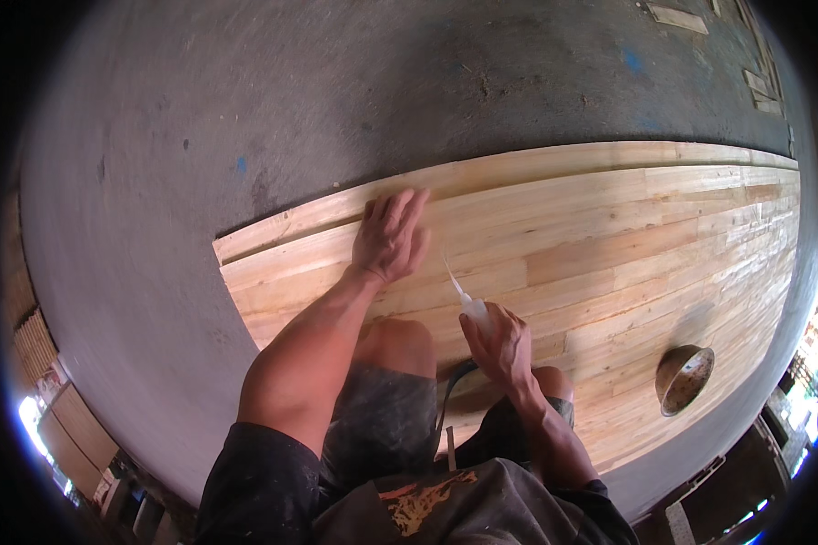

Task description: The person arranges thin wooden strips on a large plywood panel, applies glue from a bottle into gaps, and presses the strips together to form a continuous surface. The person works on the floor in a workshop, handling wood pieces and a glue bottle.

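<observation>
A wide panel of pale joined wood strips point(563, 263) lies in front of me and runs off to the right. My left hand point(393, 234) rests near its far left edge with the fingers stretched out, reaching toward the narrow gap before the outermost strip. In my right hand point(503, 345) is a small white squeeze bottle point(475, 312) with a long thin nozzle. Its nozzle points up and left, toward my left hand, above the panel. My fingers wrap round the bottle and hide part of it.
A round metal bowl point(684, 380) with a stained inside stands on the panel at the right. Grey concrete floor point(309, 100) surrounds the panel. Several wood offcuts point(677, 17) lie at the far right. Boards point(77, 431) are at the lower left. My knees are at the panel's near edge.
</observation>
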`<state>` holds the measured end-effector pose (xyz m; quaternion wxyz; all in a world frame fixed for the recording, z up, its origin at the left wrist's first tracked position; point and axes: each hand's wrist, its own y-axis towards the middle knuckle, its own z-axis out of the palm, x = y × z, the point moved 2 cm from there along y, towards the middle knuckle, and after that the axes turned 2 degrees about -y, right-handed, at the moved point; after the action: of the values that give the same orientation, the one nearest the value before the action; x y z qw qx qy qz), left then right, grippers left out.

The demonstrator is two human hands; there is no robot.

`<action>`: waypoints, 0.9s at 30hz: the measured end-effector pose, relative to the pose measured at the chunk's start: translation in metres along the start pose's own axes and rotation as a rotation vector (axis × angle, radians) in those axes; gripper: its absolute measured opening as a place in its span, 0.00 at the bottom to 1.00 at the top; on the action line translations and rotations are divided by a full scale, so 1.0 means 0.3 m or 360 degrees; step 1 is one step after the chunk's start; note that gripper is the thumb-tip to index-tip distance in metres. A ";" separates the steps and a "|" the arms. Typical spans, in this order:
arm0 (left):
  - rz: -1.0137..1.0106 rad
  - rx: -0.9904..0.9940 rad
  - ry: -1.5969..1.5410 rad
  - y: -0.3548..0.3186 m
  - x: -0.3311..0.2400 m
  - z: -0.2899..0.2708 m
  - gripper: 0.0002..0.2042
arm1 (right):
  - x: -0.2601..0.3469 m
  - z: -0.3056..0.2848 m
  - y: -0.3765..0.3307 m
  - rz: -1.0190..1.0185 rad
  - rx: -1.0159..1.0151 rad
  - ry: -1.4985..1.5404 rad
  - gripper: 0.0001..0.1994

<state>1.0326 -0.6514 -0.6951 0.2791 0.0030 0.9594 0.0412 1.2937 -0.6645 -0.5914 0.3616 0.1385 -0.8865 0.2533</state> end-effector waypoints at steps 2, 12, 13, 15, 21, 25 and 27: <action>0.0015 -0.0012 -0.0006 0.002 -0.001 -0.002 0.32 | 0.006 0.013 0.010 0.0063 0.0021 -0.0013 0.14; 0.0053 -0.0032 -0.0038 0.010 -0.004 -0.007 0.31 | 0.029 0.003 0.061 0.0018 -0.0025 -0.0064 0.15; 0.0057 -0.0031 -0.0032 0.011 -0.004 -0.006 0.31 | 0.032 0.000 0.062 0.0013 -0.0036 -0.0036 0.15; 0.0059 -0.0030 -0.0024 0.012 -0.004 -0.007 0.31 | 0.039 -0.002 0.063 -0.0006 -0.0034 0.0002 0.14; 0.0048 -0.0048 0.0012 0.012 -0.009 -0.010 0.30 | 0.048 -0.004 0.077 0.0002 0.0001 -0.0008 0.14; 0.0044 -0.0045 0.0021 0.012 -0.011 -0.011 0.30 | 0.046 -0.013 0.085 -0.0004 -0.0012 0.0004 0.15; 0.0048 -0.0047 0.0022 0.012 -0.010 -0.011 0.30 | 0.042 -0.021 0.086 -0.0021 -0.0028 0.0001 0.15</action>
<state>1.0333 -0.6480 -0.6904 0.2718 0.0130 0.9604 0.0596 1.2774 -0.6402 -0.5877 0.3648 0.1410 -0.8876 0.2433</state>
